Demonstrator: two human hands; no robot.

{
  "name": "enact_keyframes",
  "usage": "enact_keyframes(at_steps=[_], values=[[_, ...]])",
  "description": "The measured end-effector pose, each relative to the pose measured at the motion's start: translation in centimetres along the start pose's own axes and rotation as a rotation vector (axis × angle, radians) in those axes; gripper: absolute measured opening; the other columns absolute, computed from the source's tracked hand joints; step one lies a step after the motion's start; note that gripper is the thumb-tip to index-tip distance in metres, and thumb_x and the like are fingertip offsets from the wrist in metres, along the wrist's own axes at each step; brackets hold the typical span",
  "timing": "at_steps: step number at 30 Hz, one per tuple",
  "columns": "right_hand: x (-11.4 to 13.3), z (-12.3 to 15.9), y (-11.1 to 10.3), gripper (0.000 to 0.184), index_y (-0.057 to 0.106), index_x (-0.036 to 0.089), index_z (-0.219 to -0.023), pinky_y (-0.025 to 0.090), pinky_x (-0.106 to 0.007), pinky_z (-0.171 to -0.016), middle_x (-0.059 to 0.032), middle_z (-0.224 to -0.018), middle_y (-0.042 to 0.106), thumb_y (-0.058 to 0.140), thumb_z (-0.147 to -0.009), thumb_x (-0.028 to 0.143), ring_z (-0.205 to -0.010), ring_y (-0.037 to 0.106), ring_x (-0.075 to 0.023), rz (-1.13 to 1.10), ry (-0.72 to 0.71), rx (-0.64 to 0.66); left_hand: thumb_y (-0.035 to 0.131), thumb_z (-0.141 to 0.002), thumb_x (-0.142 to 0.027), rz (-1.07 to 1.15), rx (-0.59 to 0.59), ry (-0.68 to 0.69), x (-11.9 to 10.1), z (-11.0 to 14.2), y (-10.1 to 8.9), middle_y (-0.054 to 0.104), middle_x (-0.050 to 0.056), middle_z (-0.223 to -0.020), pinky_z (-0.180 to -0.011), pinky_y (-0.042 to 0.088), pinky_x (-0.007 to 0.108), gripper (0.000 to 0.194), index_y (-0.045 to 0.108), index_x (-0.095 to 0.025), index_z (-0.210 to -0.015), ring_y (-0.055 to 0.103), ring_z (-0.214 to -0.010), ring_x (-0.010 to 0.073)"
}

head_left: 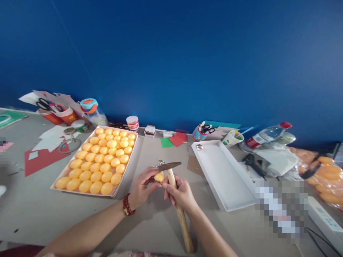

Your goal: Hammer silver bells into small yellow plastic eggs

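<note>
My left hand (143, 187) pinches a small yellow egg-shaped capsule (159, 177) over the grey table. My right hand (180, 192) is wrapped round the wooden handle of a small hammer (182, 217), close under its dark metal head (169, 166), which sits just above the capsule. A red bead bracelet (126, 205) is on my left wrist. To the left lies a shallow tray (125, 178) filled with several rows of the same yellow capsules.
A white rectangular tray (227, 178) with one small metal piece lies to the right. Coloured paper, cups with scissors, a small jar and a water bottle (265, 137) line the blue wall. A bag of yellow capsules (325, 178) sits far right, with a power strip (325, 221) below.
</note>
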State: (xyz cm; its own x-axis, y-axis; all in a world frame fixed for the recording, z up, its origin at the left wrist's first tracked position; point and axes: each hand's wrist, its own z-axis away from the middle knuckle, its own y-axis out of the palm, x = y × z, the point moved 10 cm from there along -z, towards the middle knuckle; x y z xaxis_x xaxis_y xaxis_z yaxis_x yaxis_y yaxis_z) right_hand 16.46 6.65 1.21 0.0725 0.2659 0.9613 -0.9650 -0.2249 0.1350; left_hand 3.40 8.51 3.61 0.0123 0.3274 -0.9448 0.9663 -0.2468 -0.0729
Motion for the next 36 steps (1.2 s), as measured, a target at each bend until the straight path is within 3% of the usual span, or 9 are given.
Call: enact_keyframes(at_steps=[19,36], values=[[-0.1,-0.13,-0.02,0.038,0.056,0.017,-0.084,0.031,-0.015,-0.029,0.0024,-0.051,0.065,0.069,-0.078,0.053,-0.028,0.041,-0.0055,0.018,0.014,0.003,0.068,-0.085,-0.033,-0.066,-0.02,0.002,-0.04,0.08,-0.19,0.065,0.011,-0.116,-0.081,0.06,0.032,0.032,0.069,-0.022,-0.115,0.064,-0.107,0.0246],[-0.23,-0.19,0.22,0.04,0.054,0.017,-0.085,0.035,-0.014,-0.029,-0.0015,-0.063,0.07,0.07,-0.079,0.053,-0.033,0.05,-0.007,-0.021,0.022,0.023,0.066,-0.086,-0.028,-0.049,-0.006,-0.024,-0.2,0.2,-0.02,0.063,0.012,-0.121,-0.082,0.06,0.032,0.031,0.067,-0.022,-0.116,0.063,-0.109,0.0243]])
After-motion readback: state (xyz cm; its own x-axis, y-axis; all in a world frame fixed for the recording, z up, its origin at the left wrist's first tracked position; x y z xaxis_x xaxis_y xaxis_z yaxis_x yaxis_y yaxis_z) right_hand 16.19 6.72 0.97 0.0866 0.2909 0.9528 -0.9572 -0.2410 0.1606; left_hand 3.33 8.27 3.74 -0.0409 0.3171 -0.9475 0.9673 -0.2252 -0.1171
